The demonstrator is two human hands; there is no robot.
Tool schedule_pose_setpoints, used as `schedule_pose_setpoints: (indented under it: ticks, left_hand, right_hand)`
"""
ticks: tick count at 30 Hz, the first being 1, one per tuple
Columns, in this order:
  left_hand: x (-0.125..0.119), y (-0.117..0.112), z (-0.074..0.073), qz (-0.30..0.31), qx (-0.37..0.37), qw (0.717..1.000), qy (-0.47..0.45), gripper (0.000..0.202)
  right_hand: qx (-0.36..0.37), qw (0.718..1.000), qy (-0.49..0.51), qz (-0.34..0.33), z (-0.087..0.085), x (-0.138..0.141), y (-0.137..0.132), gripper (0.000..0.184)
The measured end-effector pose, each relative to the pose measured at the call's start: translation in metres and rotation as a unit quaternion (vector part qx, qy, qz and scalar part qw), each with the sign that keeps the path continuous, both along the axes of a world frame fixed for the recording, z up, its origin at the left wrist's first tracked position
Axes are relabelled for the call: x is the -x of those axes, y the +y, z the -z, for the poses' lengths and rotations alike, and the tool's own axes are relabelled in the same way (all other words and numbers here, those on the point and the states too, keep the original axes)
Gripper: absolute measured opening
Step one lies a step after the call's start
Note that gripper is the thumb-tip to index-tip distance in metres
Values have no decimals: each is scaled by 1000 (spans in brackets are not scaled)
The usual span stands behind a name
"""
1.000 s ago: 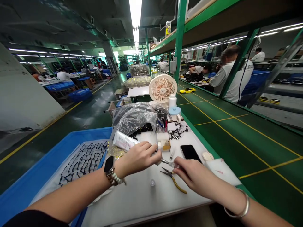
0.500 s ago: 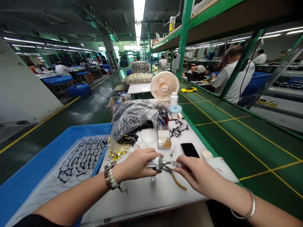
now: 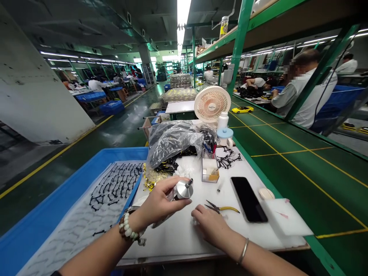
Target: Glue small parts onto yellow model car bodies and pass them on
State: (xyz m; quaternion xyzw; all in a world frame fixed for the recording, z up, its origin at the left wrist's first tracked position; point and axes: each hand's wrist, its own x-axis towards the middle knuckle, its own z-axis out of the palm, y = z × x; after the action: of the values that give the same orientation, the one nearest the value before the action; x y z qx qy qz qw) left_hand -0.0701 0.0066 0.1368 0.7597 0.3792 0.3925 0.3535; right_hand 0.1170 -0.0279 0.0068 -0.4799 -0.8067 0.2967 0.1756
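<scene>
The lettering on the fan's hub (image 3: 212, 106) is too small to read. Above the surface (image 3: 172, 243), in from its left edge, the left hand (image 3: 158, 203) has its grip around a silver tube (image 3: 183, 190), long axis slanting, nozzle up and rightward; whether the right hand (image 3: 212, 226), near the front edge, holds anything, I cannot tell

Bare white tabletop (image 3: 175, 238) is left between left hand (image 3: 163, 199) and right hand (image 3: 211, 226); ahead of the latter, passage is obstructed by yellow-handled pliers (image 3: 219, 209), rightward by a smartphone (image 3: 248, 199).
</scene>
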Motion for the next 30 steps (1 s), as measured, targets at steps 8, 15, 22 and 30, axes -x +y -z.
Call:
schedule_pose_setpoints:
  ticks: [8, 15, 22, 30]
  left_hand:
    - [-4, 6, 12, 46, 60, 992, 99, 21]
    - [-33, 7, 15, 133, 117, 975, 137, 23]
    - [-40, 8, 16, 212, 214, 945, 130, 20]
    - [-50, -10, 28, 178, 194, 938, 227, 19]
  right_hand:
    - [-36, 958, 234, 163, -65, -57, 10, 39]
    - [-37, 898, 408, 159, -94, -61, 0, 24]
    - [-112, 931, 345, 44, -80, -74, -4, 16]
    - [-120, 974, 178, 78, -75, -89, -13, 29]
